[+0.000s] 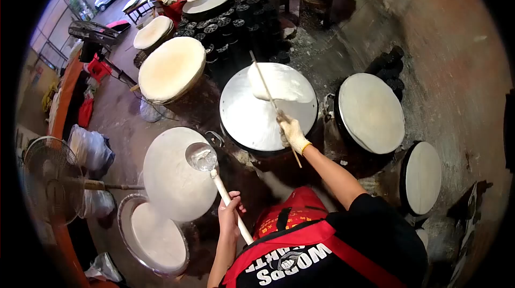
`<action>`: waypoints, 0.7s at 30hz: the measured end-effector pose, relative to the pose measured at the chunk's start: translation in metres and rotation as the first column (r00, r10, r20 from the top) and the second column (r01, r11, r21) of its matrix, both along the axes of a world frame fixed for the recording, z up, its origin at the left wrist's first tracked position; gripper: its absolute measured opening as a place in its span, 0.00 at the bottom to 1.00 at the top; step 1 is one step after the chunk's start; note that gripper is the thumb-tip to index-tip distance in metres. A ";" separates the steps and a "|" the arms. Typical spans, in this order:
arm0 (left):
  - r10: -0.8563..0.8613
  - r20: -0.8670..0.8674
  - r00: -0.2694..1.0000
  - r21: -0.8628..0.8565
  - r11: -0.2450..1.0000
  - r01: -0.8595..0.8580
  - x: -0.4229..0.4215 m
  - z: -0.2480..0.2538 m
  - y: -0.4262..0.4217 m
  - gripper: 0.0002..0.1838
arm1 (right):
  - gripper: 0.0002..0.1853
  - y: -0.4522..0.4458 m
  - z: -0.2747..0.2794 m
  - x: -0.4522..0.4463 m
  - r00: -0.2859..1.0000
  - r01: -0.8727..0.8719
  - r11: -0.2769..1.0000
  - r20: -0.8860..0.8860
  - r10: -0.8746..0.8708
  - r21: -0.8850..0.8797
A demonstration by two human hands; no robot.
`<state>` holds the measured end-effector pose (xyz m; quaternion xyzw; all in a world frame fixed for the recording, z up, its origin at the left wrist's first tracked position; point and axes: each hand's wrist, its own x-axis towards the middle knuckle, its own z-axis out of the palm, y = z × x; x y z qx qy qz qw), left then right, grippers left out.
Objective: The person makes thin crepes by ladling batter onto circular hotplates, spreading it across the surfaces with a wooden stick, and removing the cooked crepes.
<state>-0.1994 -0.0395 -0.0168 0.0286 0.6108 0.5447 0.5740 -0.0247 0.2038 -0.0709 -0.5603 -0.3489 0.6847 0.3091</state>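
1. Left hand (229,212): bare fingers wrapped round ladle (221,189), which extends away beyond them.
2. Right hand (293,133): gloved fingers grasping stick (271,97).
3. Past right fingers: white batter (289,85) on round plate (247,124), stick crossing it. Judgement: light, level sweeps should spread evenly.

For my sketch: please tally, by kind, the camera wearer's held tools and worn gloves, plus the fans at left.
Long, pale-handled metal ladle: 1
Thin, straight wooden stick: 1
White knitted glove, yellow cuff: 1
Round, wire-caged fans: 2
Total: 5
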 end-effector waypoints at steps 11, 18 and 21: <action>0.206 -0.007 0.979 -0.074 0.976 -0.206 0.046 -0.001 -0.028 0.07 | 0.11 0.006 -0.006 0.065 0.987 0.083 0.995 0.136 -0.091 0.059; 0.333 0.034 0.942 -0.086 0.940 -0.329 0.066 0.000 -0.054 0.10 | 0.26 0.006 0.014 0.034 0.812 -0.583 0.812 0.024 0.583 0.020; 0.360 0.079 0.930 -0.096 0.931 -0.352 0.076 -0.003 -0.062 0.11 | 0.27 0.000 0.038 0.078 0.723 -0.691 0.720 -0.065 0.688 -0.060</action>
